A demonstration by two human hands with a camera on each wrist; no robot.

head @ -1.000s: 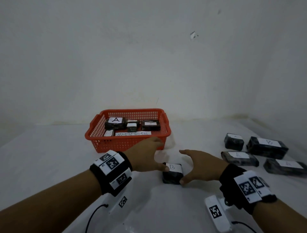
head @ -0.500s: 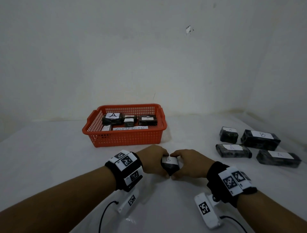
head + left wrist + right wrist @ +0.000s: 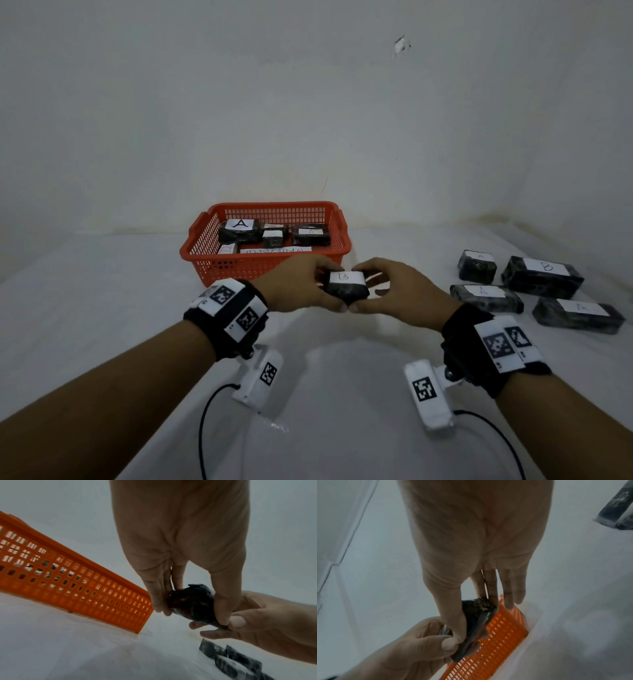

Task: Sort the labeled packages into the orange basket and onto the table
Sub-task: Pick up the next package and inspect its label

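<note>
Both hands (image 3: pixel 301 284) (image 3: pixel 404 291) pinch the B package (image 3: pixel 346 289) | keep label up (readable) | basket (image 3: pixel 205 240) at 11 o'clock | steady grip.

The basket (image 3: pixel 205 236) wall hides part of the paper strip (image 3: pixel 275 250) lettering; the small packet (image 3: pixel 273 236) label is too small to read.

Bare off-white wall (image 3: pixel 239 102) fills the upper frame under dim light, a chipped mark (image 3: pixel 401 44) at upper right; a white-covered desk (image 3: pixel 85 308) spreads below
</note>
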